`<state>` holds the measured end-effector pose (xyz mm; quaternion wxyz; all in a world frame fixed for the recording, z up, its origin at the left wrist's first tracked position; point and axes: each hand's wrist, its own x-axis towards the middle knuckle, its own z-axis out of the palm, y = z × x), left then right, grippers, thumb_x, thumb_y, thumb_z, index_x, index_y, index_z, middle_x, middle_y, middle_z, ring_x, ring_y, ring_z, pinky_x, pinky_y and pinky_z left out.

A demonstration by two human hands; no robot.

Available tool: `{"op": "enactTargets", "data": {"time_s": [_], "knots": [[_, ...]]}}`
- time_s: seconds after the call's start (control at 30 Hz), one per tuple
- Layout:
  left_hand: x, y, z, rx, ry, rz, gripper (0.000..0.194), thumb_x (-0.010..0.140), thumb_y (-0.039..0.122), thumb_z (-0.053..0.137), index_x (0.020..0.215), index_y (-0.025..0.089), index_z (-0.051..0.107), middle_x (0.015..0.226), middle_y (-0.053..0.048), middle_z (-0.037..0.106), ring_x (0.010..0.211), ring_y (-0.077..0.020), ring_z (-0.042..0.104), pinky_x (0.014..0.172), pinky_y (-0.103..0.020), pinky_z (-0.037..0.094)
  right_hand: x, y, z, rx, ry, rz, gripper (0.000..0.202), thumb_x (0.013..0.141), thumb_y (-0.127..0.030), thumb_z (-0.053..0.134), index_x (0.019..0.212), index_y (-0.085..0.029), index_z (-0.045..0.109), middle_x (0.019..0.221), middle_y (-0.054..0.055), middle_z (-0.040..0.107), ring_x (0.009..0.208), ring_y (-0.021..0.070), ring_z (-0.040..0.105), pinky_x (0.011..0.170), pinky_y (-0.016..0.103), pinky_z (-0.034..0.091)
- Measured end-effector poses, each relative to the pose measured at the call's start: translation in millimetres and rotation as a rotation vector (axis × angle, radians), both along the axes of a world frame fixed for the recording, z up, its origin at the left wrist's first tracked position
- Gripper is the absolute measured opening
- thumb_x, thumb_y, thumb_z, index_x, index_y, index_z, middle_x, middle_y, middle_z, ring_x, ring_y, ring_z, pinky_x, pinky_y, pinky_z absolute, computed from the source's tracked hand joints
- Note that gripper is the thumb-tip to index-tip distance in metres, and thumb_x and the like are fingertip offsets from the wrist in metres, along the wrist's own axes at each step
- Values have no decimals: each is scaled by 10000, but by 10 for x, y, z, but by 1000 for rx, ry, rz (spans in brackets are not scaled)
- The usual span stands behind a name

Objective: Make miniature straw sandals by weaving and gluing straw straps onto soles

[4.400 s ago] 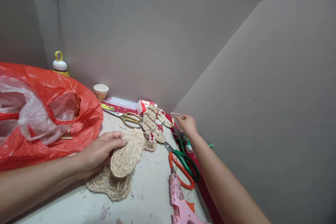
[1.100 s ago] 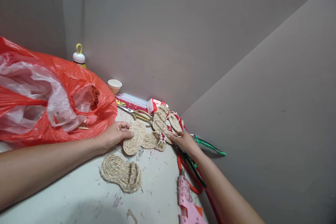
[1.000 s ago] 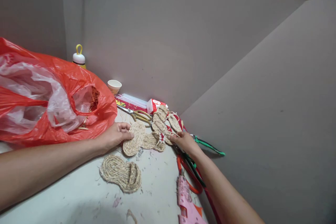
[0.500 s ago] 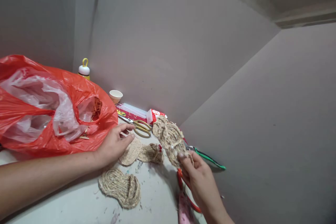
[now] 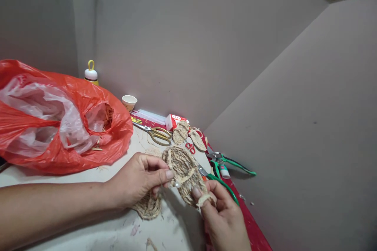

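A small woven straw sandal [image 5: 180, 160], with a pale strap and a white bead, is held up above the table. My right hand [image 5: 225, 213] grips its near end between thumb and fingers, and a loose pale strip curls by the thumb. On the sandal's left side, my left hand [image 5: 137, 180] pinches at the strap close to the bead; its fingertips partly hide what they hold. Below that hand a straw sole [image 5: 149, 207] lies on the table, partly covered. Green-handled scissors [image 5: 225, 187] lie behind the right hand.
A red plastic bag [image 5: 118, 141] fills the left side. Along the wall are a paper cup [image 5: 129, 103], gold-handled scissors [image 5: 160, 136], a red-and-white box [image 5: 173, 120], more small woven soles [image 5: 180, 133] and green-handled pliers [image 5: 235, 162]. The grey wall [image 5: 176, 47] closes the back.
My left hand has moved right, from above the soles on the table to the sandal, and now pinches it. My right hand still holds the sandal, which has turned. The view has shifted slightly.
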<state>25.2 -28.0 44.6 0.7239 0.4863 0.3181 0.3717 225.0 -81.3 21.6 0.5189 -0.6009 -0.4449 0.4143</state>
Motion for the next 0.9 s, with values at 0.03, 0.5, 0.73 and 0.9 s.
{"op": "enactTargets", "data": {"time_s": [0.03,0.5,0.73,0.9], "knots": [[7,-4,-7,-4,-6,9,341,654,463,754,640,156,607,501,59,498,427,-57,382,429,-191,274,-10,-6,-30,-8,30,-13,366,644,-385,792,701,-233,464,532,-73,476,459,86,380,433,171,284],[23,-89,58,-8,179,-151,233,675,351,705,747,147,619,419,107,354,394,-51,235,406,-221,149,-25,-73,-155,41,-43,-24,325,689,-432,740,720,-231,487,529,-75,438,466,95,347,426,171,281],[13,-105,87,2,187,-91,216,690,319,699,728,141,583,438,107,379,405,-44,249,410,-204,172,-71,-78,-161,87,-58,5,312,654,-306,778,713,-221,483,526,-97,383,459,74,314,423,154,255],[5,-88,56,23,173,-75,226,712,331,694,739,133,588,462,99,387,425,-43,263,425,-199,176,-75,-57,-158,124,-60,13,287,690,-305,748,707,-216,475,521,-95,398,449,68,320,414,147,262]]}}
